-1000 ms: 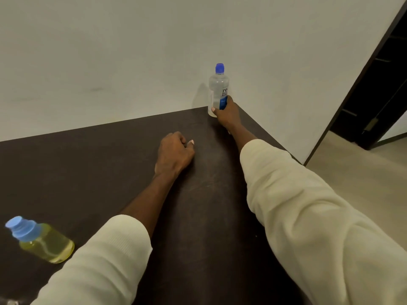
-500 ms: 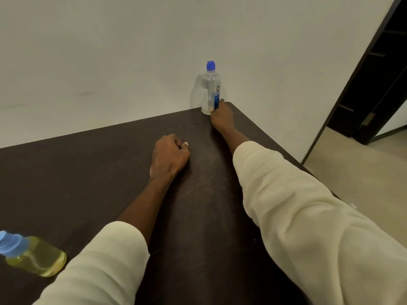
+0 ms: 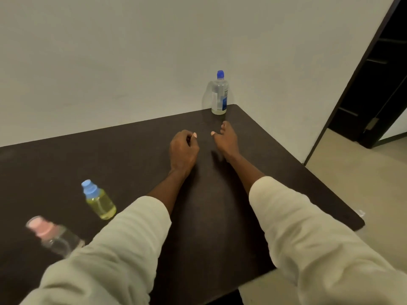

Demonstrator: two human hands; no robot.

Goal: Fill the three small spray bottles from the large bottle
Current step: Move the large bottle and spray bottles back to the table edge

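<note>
The large clear bottle (image 3: 219, 94) with a blue cap stands upright at the far right corner of the dark table (image 3: 264, 155), nearly drained, with a thin yellowish layer at its bottom. My right hand (image 3: 225, 139) hovers just in front of it, empty, fingers relaxed. My left hand (image 3: 184, 148) rests on the table beside it, fingers curled, holding nothing. At the near left stands a small blue-capped spray bottle (image 3: 99, 200) full of yellow liquid. A pink-capped spray bottle (image 3: 54, 236), clear-looking and blurred, stands nearer the left edge. A third small bottle is not visible.
A plain white wall (image 3: 132, 62) runs along the table's far edge. The table's right edge drops to a beige floor (image 3: 352, 183). A dark door frame (image 3: 378, 73) stands at the far right.
My right hand has let go of the large bottle and drawn back toward me. The view has shifted, bringing the two small spray bottles into sight.
</note>
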